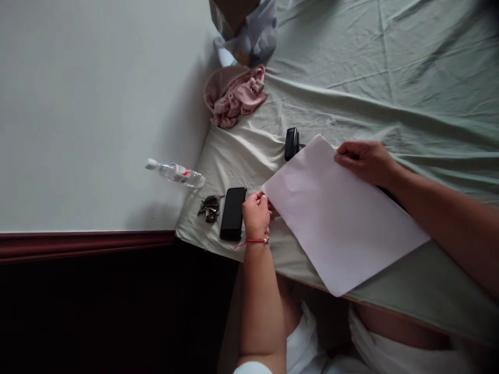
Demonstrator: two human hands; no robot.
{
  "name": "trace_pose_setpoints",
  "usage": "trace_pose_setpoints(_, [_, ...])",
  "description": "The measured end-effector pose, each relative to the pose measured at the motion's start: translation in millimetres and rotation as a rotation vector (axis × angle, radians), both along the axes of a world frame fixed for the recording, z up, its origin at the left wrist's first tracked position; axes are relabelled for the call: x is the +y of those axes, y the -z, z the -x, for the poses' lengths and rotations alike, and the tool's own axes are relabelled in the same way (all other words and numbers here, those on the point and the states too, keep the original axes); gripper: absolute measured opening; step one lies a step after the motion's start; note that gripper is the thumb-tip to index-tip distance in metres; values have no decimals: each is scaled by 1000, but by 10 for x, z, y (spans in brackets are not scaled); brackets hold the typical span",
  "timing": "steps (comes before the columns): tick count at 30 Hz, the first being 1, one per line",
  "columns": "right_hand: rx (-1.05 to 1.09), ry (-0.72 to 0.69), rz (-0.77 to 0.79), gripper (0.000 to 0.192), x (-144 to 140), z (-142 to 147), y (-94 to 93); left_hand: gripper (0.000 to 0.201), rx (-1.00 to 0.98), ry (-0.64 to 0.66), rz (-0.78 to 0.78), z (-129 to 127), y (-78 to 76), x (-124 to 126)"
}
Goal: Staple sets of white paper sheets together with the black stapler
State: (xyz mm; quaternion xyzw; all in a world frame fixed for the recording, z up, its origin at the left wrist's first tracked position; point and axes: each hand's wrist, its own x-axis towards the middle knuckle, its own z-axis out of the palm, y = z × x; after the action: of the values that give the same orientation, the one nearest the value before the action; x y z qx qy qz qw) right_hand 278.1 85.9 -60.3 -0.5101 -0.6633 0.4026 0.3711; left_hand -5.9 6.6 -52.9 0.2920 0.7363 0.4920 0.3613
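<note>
A white sheet of paper (339, 218), possibly a thin stack, is tilted over the front part of the cloth-covered surface. At its left corner my left hand (257, 210), with a red string bracelet on the wrist, has its fingers closed on the edge. My right hand (364, 160) pinches the opposite, upper right edge between thumb and fingers. Just beyond the far corner of the paper stands a small black stapler (291, 144), partly behind the sheet. Close to the left of my left hand lies a black phone-like case (233, 213).
A bunch of keys (209, 209) and a clear water bottle (175, 172) are near the left edge by the wall (86, 114). Farther back are a crumpled pink cloth (237, 96) and a plastic bag (257, 36). The green bedsheet-like cloth (351, 62) is wrinkled.
</note>
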Motion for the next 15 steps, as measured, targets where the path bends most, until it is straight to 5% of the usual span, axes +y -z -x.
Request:
trace_pose_setpoints(8, [-80,-54,-10,26,30,9,30,8,299,20,-146,92,63,-34])
trace_pose_setpoints(15, [-117,-121,-43,26,38,10,9,11,446,45,-222,-148,-240,99])
